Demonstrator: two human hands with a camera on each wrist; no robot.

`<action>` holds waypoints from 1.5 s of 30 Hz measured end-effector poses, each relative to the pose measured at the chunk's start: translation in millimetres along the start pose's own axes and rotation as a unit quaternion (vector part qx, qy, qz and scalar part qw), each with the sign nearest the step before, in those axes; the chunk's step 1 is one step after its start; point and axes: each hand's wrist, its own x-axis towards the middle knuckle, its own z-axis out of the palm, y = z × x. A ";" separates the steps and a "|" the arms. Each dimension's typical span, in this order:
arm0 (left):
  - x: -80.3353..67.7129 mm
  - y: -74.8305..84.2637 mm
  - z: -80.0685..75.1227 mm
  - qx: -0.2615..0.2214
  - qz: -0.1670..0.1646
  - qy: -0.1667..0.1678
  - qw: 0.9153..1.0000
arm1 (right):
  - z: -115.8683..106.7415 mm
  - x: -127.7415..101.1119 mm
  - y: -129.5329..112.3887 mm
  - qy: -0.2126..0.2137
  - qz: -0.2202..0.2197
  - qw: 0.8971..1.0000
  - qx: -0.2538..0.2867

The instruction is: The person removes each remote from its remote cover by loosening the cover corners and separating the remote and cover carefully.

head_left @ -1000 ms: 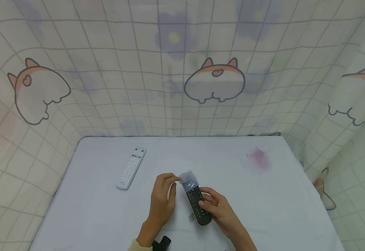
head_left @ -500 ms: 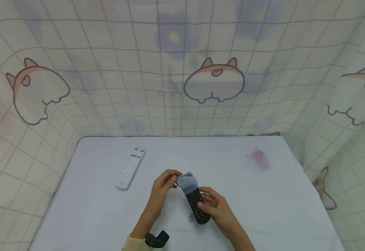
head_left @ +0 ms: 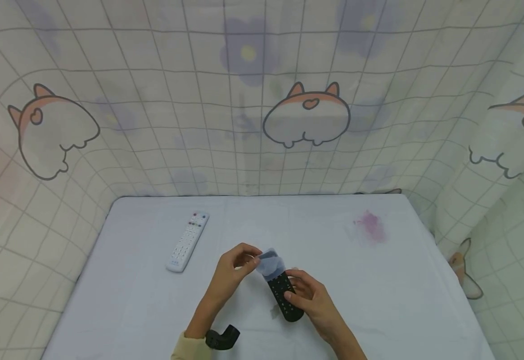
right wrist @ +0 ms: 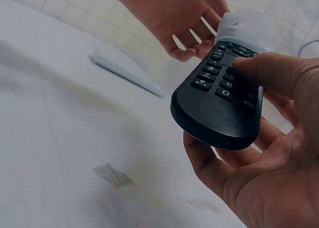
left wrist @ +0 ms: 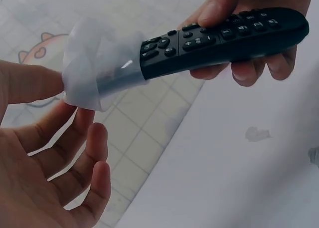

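Observation:
A black remote control is held above the table in my right hand, thumb on the buttons and fingers beneath. Over its far end sits a translucent, crumpled plastic sleeve that covers the top part of the remote. My left hand pinches the loose edge of this sleeve between thumb and forefinger; its other fingers are spread and bent below, as the left wrist view shows. The lower half of the remote, with its number keys, is bare in the right wrist view.
A white remote control lies on the white-covered table to the left. A pink stain marks the cloth at the right. Behind the table hangs a checked curtain. A black strap device is on the left wrist.
My left hand has shifted slightly forward and its thumb has come up to the sleeve's edge. The sleeve's loose edge is folded differently. My right hand and the black remote have barely moved.

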 end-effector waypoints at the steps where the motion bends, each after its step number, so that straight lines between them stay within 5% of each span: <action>1: 0.3 0.3 -0.2 -0.008 -0.005 0.001 1.000 | -0.1 0.0 0.4 0.000 0.000 1.000 0.000; 7: 3.0 0.1 -2.9 -0.054 -0.038 -0.005 0.998 | -0.1 -0.4 1.9 -0.005 0.005 1.000 -0.002; 16: 7.0 4.1 -12.0 -0.041 -0.094 -0.047 0.994 | -2.6 -1.4 5.0 -0.002 0.001 1.000 -0.008; 22: 9.5 3.5 -15.2 -0.020 -0.098 -0.058 0.993 | -3.9 -2.1 8.2 -0.007 -0.001 1.000 -0.005; 30: 10.8 -1.9 -16.0 0.060 -0.041 -0.056 0.996 | -4.0 -4.8 9.3 -0.014 0.003 1.000 -0.009; 36: 6.2 -5.4 -3.7 0.120 -0.006 0.006 0.993 | -3.5 -5.4 8.8 -0.014 0.006 1.000 0.000; 45: -0.1 -1.6 10.7 0.191 0.049 0.076 0.977 | -1.5 -6.1 7.7 -0.008 0.016 1.000 0.001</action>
